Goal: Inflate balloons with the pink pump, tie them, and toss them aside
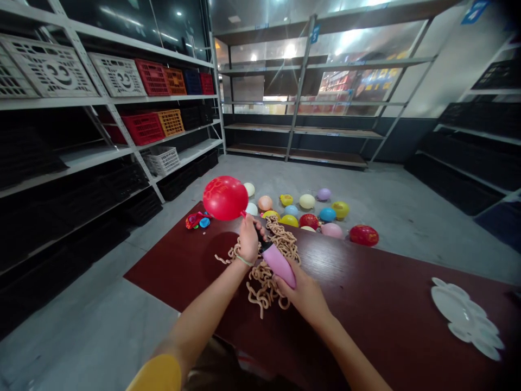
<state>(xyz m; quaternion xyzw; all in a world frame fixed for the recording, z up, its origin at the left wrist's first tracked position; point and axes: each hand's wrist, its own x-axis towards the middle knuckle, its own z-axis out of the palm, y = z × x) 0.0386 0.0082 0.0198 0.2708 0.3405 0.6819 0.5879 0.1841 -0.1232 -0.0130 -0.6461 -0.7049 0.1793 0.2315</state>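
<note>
A red balloon (225, 197), partly filled with air, sits over the nozzle end of a hand pump (278, 265) with a pink barrel and a black head. My left hand (248, 239) is closed around the black end and the balloon's neck, which its fingers mostly hide. Lower down, my right hand (304, 296) grips the pink barrel near its bottom. Beneath the pump lies a loose heap of tan, rope-like strands (286, 242) on the dark red table (358, 304). Several small uninflated balloons (198, 220) lie at the table's far left corner.
Several blown-up balloons (307, 201) in many colours rest on the grey floor (187, 190) beyond the table. A white flower-shaped palette (465, 315) lies at the right of the table. Shelves with plastic crates (142, 127) line the left; a metal rack (299, 87) stands behind.
</note>
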